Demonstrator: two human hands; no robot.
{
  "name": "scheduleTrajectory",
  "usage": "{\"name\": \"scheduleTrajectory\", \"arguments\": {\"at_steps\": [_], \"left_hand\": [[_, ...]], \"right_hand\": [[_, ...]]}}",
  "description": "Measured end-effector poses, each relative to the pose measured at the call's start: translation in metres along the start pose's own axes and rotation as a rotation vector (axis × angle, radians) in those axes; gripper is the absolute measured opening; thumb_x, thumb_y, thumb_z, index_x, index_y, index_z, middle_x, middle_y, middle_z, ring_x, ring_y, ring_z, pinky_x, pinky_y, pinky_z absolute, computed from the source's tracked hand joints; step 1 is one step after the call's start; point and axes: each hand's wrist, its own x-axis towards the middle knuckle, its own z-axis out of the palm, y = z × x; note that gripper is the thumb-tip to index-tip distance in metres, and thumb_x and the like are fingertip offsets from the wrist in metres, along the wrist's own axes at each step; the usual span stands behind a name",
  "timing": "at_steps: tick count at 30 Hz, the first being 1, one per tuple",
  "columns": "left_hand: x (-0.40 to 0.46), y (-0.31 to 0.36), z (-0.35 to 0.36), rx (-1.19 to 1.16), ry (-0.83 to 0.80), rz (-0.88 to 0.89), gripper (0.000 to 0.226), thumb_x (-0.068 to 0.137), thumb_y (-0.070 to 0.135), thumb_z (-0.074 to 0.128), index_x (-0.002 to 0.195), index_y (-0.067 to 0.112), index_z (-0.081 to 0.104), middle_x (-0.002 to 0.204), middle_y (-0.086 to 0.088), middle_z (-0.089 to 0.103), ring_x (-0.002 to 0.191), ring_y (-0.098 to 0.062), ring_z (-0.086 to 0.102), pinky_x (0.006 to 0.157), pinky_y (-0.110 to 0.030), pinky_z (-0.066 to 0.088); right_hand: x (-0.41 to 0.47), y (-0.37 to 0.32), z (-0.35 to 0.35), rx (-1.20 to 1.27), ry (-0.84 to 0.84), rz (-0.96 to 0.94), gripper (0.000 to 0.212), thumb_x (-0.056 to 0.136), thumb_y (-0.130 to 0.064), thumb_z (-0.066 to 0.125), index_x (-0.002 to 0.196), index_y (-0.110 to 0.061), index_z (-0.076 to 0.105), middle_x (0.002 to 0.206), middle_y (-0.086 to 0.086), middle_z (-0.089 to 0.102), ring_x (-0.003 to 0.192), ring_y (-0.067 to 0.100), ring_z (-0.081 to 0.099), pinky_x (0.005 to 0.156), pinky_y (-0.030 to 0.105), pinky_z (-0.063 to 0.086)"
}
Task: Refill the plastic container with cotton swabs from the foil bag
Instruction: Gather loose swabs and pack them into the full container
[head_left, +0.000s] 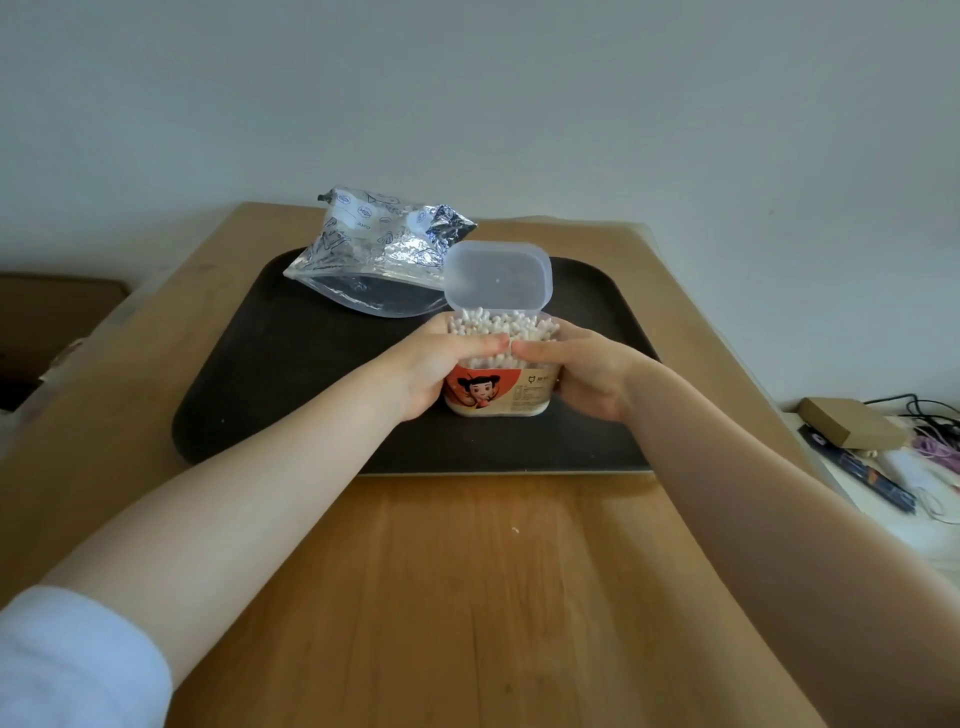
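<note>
Foil bag (371, 249) lying at far left of the black tray (260, 395), looks mostly emptied. Left hand (436, 364) and right hand (582, 374) wrapped round the plastic container (498, 395) mid-tray on the bench (467, 571), both grips curled snug on its sides, thumbs meeting in front. Cotton swabs (504, 327) heaped to the rim under the flipped-up lid (497, 275); could jam or spill when snapping shut. Far-side fingers hidden, bag contents unclear
</note>
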Motion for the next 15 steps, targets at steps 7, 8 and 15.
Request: {"name": "scheduleTrajectory", "arguments": {"at_steps": [7,8,15], "left_hand": [[0.006,-0.002,-0.002,0.047,0.049,-0.051,0.066,0.072,0.014,0.075,0.128,0.026,0.044,0.121,0.0,0.059,0.115,-0.02,0.052,0.102,-0.039,0.037],[0.006,-0.001,-0.002,0.032,0.054,-0.055,0.064,0.074,0.013,0.074,0.129,0.025,0.043,0.12,0.0,0.059,0.113,-0.019,0.052,0.1,-0.038,0.038],[0.013,0.019,-0.005,-0.125,0.062,-0.025,0.04,0.085,0.052,0.055,0.114,0.023,0.057,0.115,-0.005,0.065,0.11,-0.019,0.058,0.102,-0.037,0.038]], "right_hand": [[0.009,-0.006,-0.007,-0.09,0.026,0.137,0.055,0.08,-0.007,0.067,0.126,-0.025,0.045,0.116,0.003,0.062,0.106,0.021,0.058,0.092,0.037,0.045],[0.011,-0.004,-0.006,-0.098,0.048,0.146,0.055,0.08,-0.009,0.068,0.127,-0.025,0.045,0.116,0.003,0.063,0.107,0.022,0.058,0.095,0.039,0.044],[0.013,-0.025,-0.018,0.105,0.084,0.054,0.059,0.079,-0.043,0.061,0.129,-0.013,0.051,0.121,0.009,0.063,0.109,0.023,0.06,0.094,0.037,0.046]]}}
